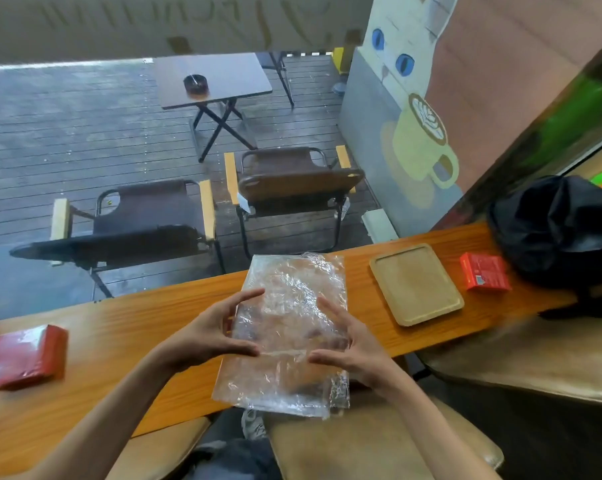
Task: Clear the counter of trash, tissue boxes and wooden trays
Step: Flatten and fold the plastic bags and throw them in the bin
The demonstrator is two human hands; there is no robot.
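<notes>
A crumpled clear plastic bag (289,327) lies across the middle of the wooden counter (126,327), its near end hanging over the front edge. My left hand (209,334) grips its left side with thumb and fingers. My right hand (348,344) holds its right side the same way. A light wooden tray (415,284) lies flat to the right of the bag, with nothing on it. Further right sits a small red tissue box (485,271). A red tissue pack (26,356) lies at the counter's left end.
A black bag (559,230) rests on the counter's far right end. Tan padded stools (372,445) stand below the front edge. Beyond the counter are two folding chairs (292,188), a small table with an ashtray (195,83), and wet decking.
</notes>
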